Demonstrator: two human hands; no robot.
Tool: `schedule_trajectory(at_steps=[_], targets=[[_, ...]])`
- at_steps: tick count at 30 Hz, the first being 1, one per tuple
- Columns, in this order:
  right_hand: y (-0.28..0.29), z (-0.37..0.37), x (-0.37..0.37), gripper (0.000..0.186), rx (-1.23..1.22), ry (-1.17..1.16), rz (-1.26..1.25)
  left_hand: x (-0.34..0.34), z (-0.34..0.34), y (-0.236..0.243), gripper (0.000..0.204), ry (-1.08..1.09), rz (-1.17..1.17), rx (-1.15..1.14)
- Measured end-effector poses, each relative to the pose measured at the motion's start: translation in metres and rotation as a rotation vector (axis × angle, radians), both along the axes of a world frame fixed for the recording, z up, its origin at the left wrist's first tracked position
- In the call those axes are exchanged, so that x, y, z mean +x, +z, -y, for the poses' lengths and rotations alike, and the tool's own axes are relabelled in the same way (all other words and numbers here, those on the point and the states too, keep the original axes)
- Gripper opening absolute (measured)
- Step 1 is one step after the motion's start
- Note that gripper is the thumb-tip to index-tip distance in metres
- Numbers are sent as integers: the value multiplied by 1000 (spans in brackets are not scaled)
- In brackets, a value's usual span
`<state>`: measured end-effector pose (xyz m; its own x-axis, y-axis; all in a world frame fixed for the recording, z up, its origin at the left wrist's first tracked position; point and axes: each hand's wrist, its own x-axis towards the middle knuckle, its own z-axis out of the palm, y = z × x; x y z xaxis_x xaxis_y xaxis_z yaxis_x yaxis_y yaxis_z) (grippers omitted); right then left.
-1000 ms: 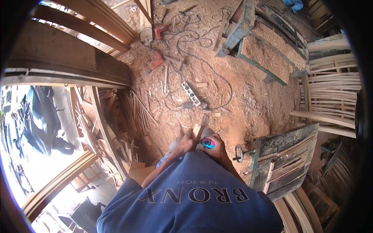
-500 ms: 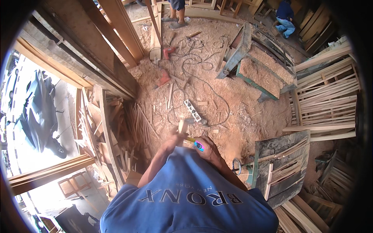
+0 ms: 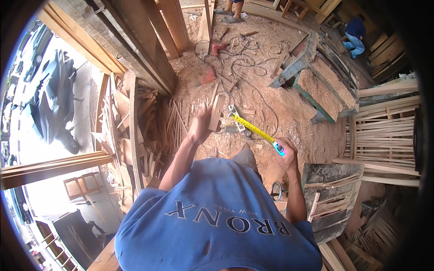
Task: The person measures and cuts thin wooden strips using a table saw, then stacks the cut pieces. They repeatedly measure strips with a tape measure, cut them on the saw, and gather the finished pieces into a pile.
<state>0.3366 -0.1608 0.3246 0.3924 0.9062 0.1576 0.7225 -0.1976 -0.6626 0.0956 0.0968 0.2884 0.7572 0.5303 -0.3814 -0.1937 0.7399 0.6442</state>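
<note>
Blue shirt (image 3: 221, 185) nearest me, dark lettering across it, and two bare forearms reaching out past it. Just beyond, the left hand (image 3: 201, 125) has its fingers wrapped round a short, flat piece of wood (image 3: 217, 113), held aslant above the floor. Over to its right, the right hand (image 3: 288, 153) is closed about a turquoise tape measure (image 3: 280, 149), and the yellow blade (image 3: 254, 128) runs out of it toward the wood, its free end near the block but apart from it. Below, bare feet stand in the shavings. Off the right elbow sit a handwheel (image 3: 276, 191) and a dark, tilted board (image 3: 332, 219) with thin strips lying on it.

Past the hands, a white power strip (image 3: 240, 125) lies on the littered floor, partly behind the blade. Farther on I see two red power tools (image 3: 207, 77) among looping cords, and a sawdust-heaped machine (image 3: 327, 77) to the right. At the far end, one person's legs (image 3: 238, 8) show, and another person (image 3: 355, 37) is bent low.
</note>
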Motion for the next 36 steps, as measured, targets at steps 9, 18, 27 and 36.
schedule_trajectory(at_steps=[9,18,27,36], targets=[[27,-19,-8,35,-91,32,18,15,18,13,48,3,36,-100],[52,-12,-7,39,-100,12,137,14,17,1,44,-54,115,-61],[59,-11,-15,39,-87,11,223,13,17,9,38,-34,196,-80],[4,-27,-48,30,-113,52,97,11,25,-33,46,-49,0,131]])
